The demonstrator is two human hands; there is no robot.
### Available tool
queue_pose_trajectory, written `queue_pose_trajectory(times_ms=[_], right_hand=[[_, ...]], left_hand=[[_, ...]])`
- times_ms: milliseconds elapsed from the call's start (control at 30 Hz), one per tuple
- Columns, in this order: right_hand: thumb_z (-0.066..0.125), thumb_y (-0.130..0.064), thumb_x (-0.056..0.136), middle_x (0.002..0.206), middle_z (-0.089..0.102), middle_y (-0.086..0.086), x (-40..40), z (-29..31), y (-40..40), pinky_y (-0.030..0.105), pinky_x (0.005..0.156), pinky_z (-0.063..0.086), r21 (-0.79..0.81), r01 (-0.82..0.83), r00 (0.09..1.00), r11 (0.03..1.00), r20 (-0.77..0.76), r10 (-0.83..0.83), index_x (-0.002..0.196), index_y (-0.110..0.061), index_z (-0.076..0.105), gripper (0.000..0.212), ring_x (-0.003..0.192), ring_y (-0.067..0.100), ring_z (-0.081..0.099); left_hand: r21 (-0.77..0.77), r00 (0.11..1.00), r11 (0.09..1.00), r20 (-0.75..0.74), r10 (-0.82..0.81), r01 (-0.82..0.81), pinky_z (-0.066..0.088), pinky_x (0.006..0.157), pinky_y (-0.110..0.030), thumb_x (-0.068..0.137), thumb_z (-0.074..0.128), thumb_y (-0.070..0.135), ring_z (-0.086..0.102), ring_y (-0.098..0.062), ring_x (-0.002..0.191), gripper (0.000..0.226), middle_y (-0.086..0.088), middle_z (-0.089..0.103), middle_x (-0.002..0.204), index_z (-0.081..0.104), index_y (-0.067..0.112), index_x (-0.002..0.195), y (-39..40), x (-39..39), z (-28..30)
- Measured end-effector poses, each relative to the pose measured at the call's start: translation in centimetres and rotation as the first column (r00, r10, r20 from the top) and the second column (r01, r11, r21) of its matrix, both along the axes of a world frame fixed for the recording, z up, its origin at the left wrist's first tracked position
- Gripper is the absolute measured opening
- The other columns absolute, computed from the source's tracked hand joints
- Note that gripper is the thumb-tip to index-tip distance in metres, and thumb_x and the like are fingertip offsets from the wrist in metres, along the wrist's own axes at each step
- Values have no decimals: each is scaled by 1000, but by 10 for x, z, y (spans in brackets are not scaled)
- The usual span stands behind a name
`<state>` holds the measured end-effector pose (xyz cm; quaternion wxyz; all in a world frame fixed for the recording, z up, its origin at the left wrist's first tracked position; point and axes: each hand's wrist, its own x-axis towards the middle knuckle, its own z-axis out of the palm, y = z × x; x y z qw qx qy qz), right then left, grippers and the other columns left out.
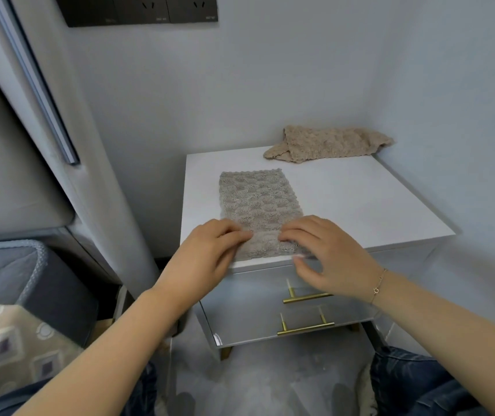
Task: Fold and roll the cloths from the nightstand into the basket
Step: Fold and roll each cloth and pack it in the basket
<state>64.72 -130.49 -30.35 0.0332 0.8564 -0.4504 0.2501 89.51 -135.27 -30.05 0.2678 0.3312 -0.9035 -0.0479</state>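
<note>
Head view: nearest, the left hand (207, 250) and right hand (327, 256) sit side by side on the near end of a folded grey cloth (258, 202). Fingers of both curl onto its near edge; a firm pinch cannot be told. The cloth lies lengthwise on the white nightstand surface (360, 202), above two closed drawers (285, 313). Farther back, a crumpled beige cloth (327, 144) rests against the wall.

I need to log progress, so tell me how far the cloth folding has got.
Done: the grey cloth lies folded into a flat strip on the nightstand. In hand: the left hand and right hand rest on its near end, about to roll it. Left: the beige cloth is crumpled at the back; no basket is clearly visible.
</note>
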Motion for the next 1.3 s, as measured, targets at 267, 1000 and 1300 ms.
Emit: queue_pose_trajectory(times_ms=[267,1000,1300], right_hand=[[72,-2,75,103,60,-7,-4,1,9,22,84,40,116,-24,998,993,65,16,106,-19,62,37,97,6,51],[58,-37,90,105,57,2,-5,19,-28,31,85,42,-35,226,964,974,150,-218,100,-12,64,28,98,18,52],[68,-43,82,119,63,-2,-12,5,-3,15,89,33,198,47,996,979,68,-62,134,-27,46,58,103,14,55]], left_hand=[[-22,993,999,113,-29,32,49,77,-35,88,52,41,60,-16,96,40,7,65,110,60,22,122,17,9,-6],[324,928,915,-202,314,-240,40,83,-28,81,64,14,53,-15,100,17,5,56,106,64,24,95,-13,-26,20],[188,993,978,61,-102,89,38,100,-27,83,63,40,48,-9,119,55,9,54,130,45,29,134,4,-1,-3]])
